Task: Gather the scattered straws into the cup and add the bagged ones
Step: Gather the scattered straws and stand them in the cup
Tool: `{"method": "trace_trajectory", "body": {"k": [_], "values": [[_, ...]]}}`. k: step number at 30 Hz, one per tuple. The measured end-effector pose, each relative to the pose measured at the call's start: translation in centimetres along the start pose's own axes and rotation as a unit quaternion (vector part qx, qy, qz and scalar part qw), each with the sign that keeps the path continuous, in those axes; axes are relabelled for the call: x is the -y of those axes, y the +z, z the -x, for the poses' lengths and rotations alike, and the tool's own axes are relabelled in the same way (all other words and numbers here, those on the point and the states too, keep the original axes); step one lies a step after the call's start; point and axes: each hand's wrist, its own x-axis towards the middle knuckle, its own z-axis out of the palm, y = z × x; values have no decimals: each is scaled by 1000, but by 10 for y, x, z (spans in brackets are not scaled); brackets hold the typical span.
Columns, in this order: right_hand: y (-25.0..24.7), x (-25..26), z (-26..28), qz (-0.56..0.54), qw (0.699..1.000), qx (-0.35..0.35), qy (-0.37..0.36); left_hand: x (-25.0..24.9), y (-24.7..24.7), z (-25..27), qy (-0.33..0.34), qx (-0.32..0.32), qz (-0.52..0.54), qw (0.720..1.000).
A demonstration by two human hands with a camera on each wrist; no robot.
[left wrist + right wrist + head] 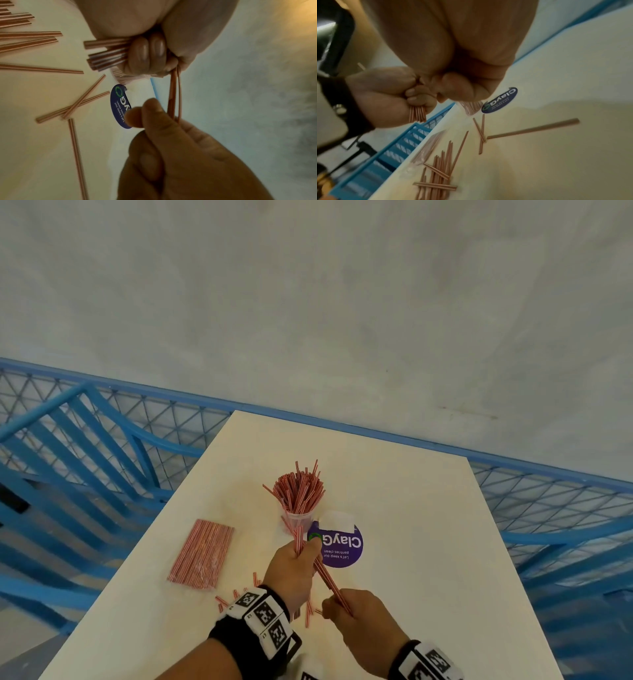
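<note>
A clear plastic cup stands mid-table, crammed with red-and-white striped straws. Just in front of it my left hand grips a small bundle of straws in its fist. A couple of straws slant from that fist down to my right hand, which pinches their near ends. In the left wrist view the curled left fingers wrap the bundle, and the right hand holds the thin straws. Loose straws lie scattered on the table. A sealed bag of straws lies flat to the left.
A round purple sticker with a white label lies on the cream table, right of the cup. Blue metal chairs and mesh railing surround the table on both sides. The bag sits close to the table's left edge.
</note>
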Motion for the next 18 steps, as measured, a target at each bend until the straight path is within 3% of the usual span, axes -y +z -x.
{"method": "trace_trajectory", "body": {"k": [3,7,13,18], "values": [[1,5,-5,96,994,-2,-57,-3,2,0,-43,9,45,998],[2,13,-10,189,979,11,-73,-7,2,-8,-76,-3,23,997],[1,16,-13,142,988,58,-16,-15,0,-8,13,-16,49,999],[11,-4,-6,152,976,140,64,-44,-2,3,58,26,184,981]]}}
